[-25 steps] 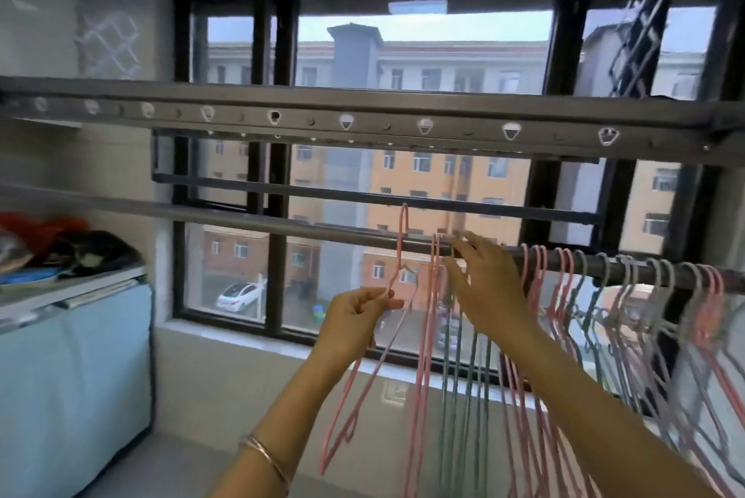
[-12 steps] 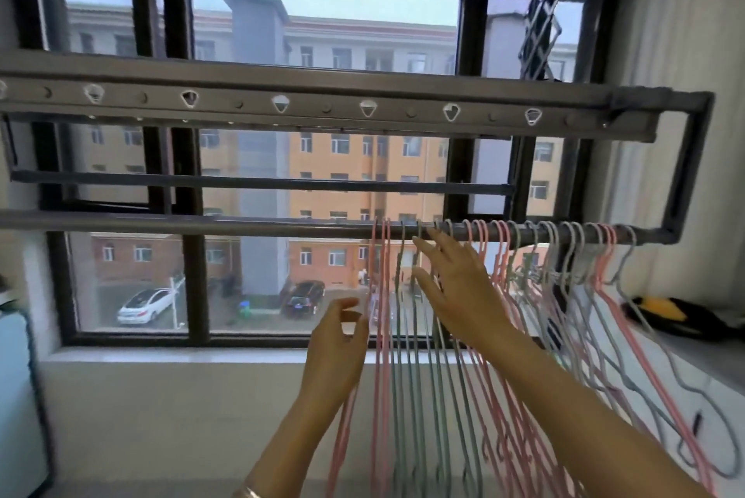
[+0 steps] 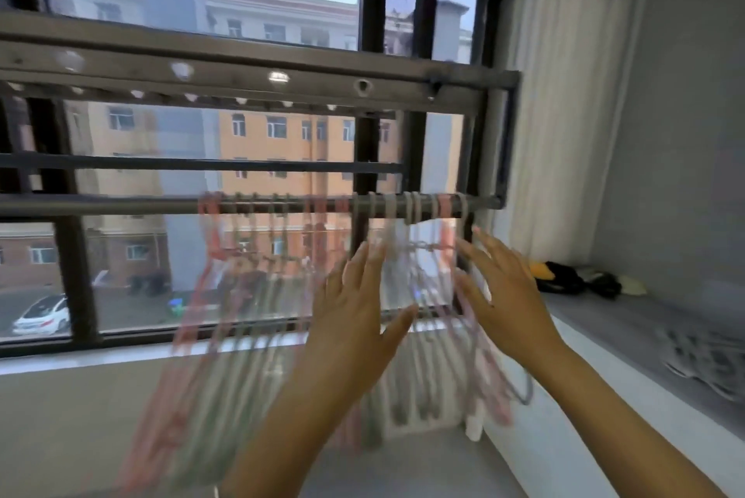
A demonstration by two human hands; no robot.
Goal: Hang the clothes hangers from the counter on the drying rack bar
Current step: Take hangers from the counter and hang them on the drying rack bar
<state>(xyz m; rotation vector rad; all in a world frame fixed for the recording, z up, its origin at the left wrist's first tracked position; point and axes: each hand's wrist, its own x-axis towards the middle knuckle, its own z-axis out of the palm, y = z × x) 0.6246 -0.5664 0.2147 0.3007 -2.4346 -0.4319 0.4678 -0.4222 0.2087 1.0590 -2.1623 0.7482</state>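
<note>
The grip of the left hand is spread: the fingers are straight and fanned, and nothing is held. One second earlier this grip was pinched on a thin pink plastic hanger, whose hook was being raised to the bar. That hanger is now released and hangs at the left end of the row.

The grip of the right hand is likewise spread and empty. It was earlier laid on the hooks at the bar and has since been lowered. Both hands are held palm-forward just below the bar and close in front of the hangers. Whether any fingertip touches them cannot be told, owing to blur.

The row of pink, green and grey hangers is carried on the right half of the grey round metal drying-rack bar. The lower ends are smeared, which suggests swinging.

The view has been turned to the right, so that the grey desk along the wall is brought in. A dark bundle with a yellow patch lies on it. A pale blurred heap at its near end cannot be identified; further hangers may be meant. One placement is judged complete, and a return to the desk is indicated.
</note>
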